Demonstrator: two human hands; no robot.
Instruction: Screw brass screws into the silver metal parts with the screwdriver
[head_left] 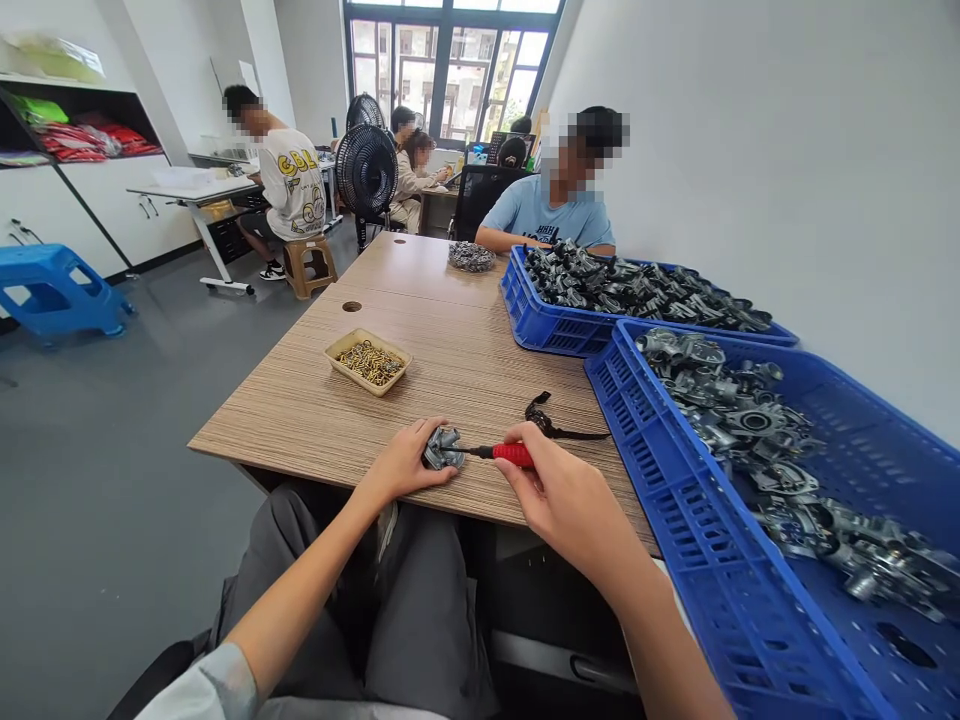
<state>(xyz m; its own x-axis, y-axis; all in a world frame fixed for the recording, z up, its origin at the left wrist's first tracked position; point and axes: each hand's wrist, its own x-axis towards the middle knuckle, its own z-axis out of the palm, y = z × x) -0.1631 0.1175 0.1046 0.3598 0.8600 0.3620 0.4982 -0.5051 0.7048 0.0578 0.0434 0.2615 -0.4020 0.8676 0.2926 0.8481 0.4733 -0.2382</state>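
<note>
Near the table's front edge, my left hand (411, 462) is closed around a small grey metal casting (444, 447), holding it on the wood. My right hand (559, 487) grips the red handle of a screwdriver (512, 455). Its dark shaft lies nearly level, pointing left, and the tip meets the metal casting. Whether a screw sits under the tip is too small to make out. Beyond my left hand stands a cream tray (334, 368) with many brass-coloured screws (369, 362) in it. A black strap (551, 420) lies just past my right hand.
At my right a blue crate (637, 430) holds metal castings (757, 420). Behind it, another blue crate (551, 328) is heaped with dark metal parts. A person in a blue shirt (577, 215) sits across the wooden table (457, 320), near a round pile of small parts (472, 257).
</note>
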